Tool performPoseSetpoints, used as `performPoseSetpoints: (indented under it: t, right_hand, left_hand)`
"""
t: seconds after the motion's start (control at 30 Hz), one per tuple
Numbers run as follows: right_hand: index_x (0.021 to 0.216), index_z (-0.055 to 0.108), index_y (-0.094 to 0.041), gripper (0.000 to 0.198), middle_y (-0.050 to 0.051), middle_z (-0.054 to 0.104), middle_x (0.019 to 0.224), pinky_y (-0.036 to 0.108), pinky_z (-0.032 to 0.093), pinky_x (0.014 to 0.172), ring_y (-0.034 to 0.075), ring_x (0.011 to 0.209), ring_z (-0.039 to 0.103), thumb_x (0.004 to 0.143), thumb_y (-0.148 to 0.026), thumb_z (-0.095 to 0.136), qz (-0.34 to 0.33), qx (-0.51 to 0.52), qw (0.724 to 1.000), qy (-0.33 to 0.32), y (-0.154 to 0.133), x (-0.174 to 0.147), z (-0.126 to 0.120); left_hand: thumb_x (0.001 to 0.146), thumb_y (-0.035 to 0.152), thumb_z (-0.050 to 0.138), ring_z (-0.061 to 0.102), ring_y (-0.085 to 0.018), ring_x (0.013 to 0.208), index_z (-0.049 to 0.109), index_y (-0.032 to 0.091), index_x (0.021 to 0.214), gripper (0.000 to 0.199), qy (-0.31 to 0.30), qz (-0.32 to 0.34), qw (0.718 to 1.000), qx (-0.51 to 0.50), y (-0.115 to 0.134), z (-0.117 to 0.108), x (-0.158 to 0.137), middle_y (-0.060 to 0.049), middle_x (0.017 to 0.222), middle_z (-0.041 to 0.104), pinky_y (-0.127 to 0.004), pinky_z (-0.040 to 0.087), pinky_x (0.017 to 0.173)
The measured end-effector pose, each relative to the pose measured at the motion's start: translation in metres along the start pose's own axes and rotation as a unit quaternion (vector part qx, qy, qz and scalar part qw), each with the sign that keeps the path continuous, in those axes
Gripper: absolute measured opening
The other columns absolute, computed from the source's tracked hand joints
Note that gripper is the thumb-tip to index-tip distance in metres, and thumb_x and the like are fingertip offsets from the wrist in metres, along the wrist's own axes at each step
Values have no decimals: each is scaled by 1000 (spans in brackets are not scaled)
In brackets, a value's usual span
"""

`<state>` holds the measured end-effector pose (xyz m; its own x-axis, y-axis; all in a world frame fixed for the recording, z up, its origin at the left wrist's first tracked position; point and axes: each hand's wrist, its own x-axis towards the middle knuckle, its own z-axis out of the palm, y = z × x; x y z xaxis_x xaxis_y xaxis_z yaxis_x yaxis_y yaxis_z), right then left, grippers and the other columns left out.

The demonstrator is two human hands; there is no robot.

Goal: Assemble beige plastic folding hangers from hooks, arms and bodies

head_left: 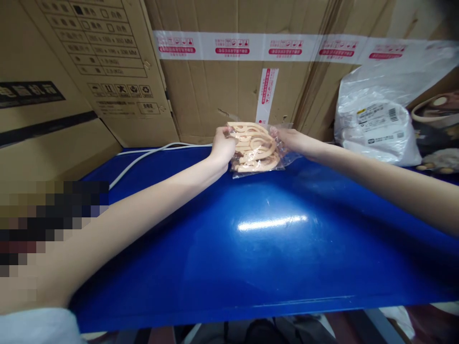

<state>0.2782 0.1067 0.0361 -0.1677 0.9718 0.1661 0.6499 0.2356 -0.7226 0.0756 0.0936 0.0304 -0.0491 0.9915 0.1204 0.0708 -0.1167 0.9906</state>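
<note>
Between my two hands is a clear plastic bag [255,148] of pale, curved, wood-coloured pieces, at the back of the blue table [215,248]. My left hand [223,147] is closed on the bag's left side, fingers curled over its edge. On the right side, my right hand [289,141] pinches the plastic; its fingertips are partly hidden by the shiny film. The pieces lie stacked in the bag, and their exact kind cannot be made out.
Large cardboard boxes [208,81] with printed tape stand behind the table and at the left. A white cable [143,155] runs along the back left. At the right sits a white plastic parcel [376,126] with labels, beside a dark bag [439,114].
</note>
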Motion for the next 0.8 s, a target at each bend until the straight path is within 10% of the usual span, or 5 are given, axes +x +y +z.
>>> performPoseSetpoints:
  t: [0.17, 0.37, 0.63, 0.8]
  right_hand:
    - [127, 57, -21, 47, 13, 67, 123, 44, 60, 78, 29, 102, 68, 90, -51, 56, -27, 34, 999, 9, -19, -50, 8]
    - [142, 46, -25, 53, 11, 62, 134, 46, 57, 94, 29, 113, 65, 92, -40, 56, -35, 189, 971, -145, -39, -102, 24]
    - [136, 51, -22, 56, 13, 68, 125, 46, 59, 92, 30, 103, 70, 85, -38, 67, 52, 306, 942, -124, -42, -120, 46]
    - [124, 53, -22, 54, 11, 72, 113, 41, 61, 81, 28, 94, 72, 77, -35, 76, 128, 293, 945, -64, -38, -126, 45]
  left_hand:
    - [77, -3, 53, 67, -21, 102, 44, 16, 116, 44, -20, -45, 994, -95, 13, -23, -52, -13, 122, 64, -30, 58, 77]
    - [76, -1, 62, 66, -22, 108, 53, 16, 120, 49, -64, -126, 982, -123, 9, -55, -106, -10, 128, 64, -27, 59, 75]
    - [79, 15, 69, 69, -24, 106, 71, 19, 104, 25, -86, -174, 979, -60, -3, -91, -110, -10, 121, 70, -26, 63, 77]
    - [75, 22, 73, 69, -29, 106, 75, 23, 104, 30, -54, -129, 990, 26, 2, -155, -109, -10, 117, 72, -27, 61, 66]
